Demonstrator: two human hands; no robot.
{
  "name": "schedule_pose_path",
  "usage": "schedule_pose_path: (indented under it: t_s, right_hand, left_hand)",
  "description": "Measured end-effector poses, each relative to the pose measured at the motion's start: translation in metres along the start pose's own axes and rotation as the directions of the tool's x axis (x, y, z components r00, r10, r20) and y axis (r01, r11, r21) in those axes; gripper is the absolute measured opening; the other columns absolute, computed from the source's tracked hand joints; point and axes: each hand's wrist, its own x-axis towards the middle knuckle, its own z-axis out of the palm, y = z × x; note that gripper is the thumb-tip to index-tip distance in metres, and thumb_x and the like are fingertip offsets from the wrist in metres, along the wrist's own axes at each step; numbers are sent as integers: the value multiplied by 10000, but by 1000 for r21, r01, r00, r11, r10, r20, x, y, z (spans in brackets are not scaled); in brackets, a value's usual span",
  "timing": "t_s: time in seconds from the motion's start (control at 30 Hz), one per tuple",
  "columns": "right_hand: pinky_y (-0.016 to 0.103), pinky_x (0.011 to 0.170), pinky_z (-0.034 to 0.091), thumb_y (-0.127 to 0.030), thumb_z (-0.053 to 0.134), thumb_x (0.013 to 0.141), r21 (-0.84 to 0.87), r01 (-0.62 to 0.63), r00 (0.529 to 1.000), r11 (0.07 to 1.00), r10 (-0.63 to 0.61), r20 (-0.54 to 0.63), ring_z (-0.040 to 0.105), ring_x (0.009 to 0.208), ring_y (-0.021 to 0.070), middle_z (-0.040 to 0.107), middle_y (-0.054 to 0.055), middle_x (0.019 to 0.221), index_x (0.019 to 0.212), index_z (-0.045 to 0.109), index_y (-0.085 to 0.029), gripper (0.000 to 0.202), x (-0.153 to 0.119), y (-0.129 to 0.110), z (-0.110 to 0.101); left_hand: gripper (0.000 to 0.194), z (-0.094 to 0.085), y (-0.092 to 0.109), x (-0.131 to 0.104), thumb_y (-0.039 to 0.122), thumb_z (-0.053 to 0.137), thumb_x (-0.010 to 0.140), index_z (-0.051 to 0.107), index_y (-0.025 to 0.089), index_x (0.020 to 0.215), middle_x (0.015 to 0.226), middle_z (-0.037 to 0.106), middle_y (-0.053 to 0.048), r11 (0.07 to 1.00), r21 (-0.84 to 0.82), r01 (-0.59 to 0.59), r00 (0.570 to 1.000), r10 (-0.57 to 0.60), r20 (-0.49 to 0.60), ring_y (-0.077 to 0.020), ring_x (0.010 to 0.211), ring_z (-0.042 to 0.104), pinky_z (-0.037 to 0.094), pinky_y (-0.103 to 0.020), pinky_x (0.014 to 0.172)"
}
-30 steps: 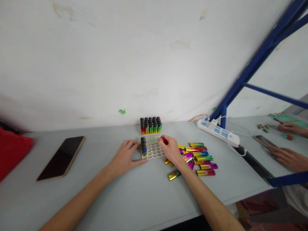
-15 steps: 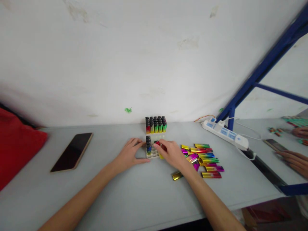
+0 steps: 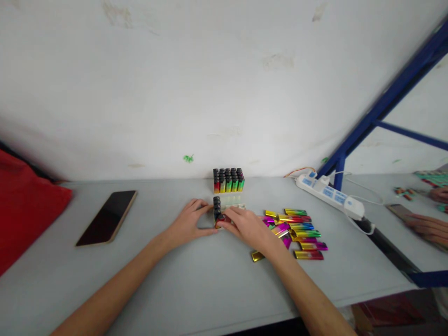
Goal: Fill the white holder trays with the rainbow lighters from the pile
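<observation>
Head view: my right hand [image 3: 247,226] pinches a red lighter [image 3: 221,218] at its fingertips, over the pale tray's [image 3: 241,206] near-left part. My left hand [image 3: 187,221], thumb and fingers spread, is at the tray's left side. Loose metallic lighters [image 3: 308,255] lie right of my right hand. Power strip [image 3: 327,192] print: too small to read.
</observation>
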Motion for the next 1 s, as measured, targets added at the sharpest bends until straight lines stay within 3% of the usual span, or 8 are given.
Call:
schedule_pose_path:
  t_s: [0.23,0.37,0.47,0.53,0.67,0.8,1.0]
  right_hand:
    - [339,822,606,-435,787,1245,-59,-55,993,997,61,104,887,997,310,909,116,1120,1327,785,-223,227,6,-12,-10]
    - [353,858,629,-549,703,1270,-162,-129,982,978,149,118,896,1072,319,911,157,1235,1382,784,-223,354,7,-20,-10]
    - [347,884,613,-633,671,1265,-114,-133,981,985,147,128,879,1090,305,904,140,1212,1301,799,-222,432,6,-19,-9]
    - [336,888,583,-619,628,1291,-32,-130,987,991,133,91,854,1055,279,895,109,1156,1230,801,-229,431,3,-11,-11]
    - [325,856,527,-568,459,1348,95,-180,976,979,190,-107,768,901,235,836,70,979,1015,749,-246,546,-4,19,-24]
    - [339,822,521,-725,307,1316,184,-203,913,962,254,-319,709,779,237,740,44,805,909,729,-261,748,-19,46,-49]
    - [358,703,476,-947,319,1199,206,-384,734,900,433,-524,607,627,229,618,9,640,830,768,-260,900,-74,66,-88]
  left_hand:
    - [652,2,-8,0,738,920,1005,844,293,1476,1369,805,-104,1000,10,-21,1000,21,-20,-377,1307,728,631,-528,1221]
    - [637,4,-11,1,727,911,1003,847,272,1444,1372,815,-117,999,22,-30,999,30,-30,-385,1298,733,641,-548,1214]
    - [582,6,-9,1,658,907,1012,841,262,1433,1351,821,-118,998,41,-37,998,39,-51,-382,1275,741,641,-554,1213]
    - [556,7,-7,0,630,908,1008,839,262,1419,1336,820,-114,997,60,-41,997,45,-64,-379,1267,747,644,-546,1203]
    - [563,9,-5,0,636,906,1011,827,262,1424,1337,817,-108,994,96,-53,995,61,-83,-370,1264,755,645,-521,1199]
    - [590,8,-6,0,658,903,1014,822,246,1428,1351,818,-115,992,111,-67,993,77,-93,-371,1269,756,647,-515,1195]
    - [582,7,-7,1,683,873,1030,824,252,1419,1356,823,-113,992,106,-68,994,77,-80,-372,1260,756,650,-522,1181]
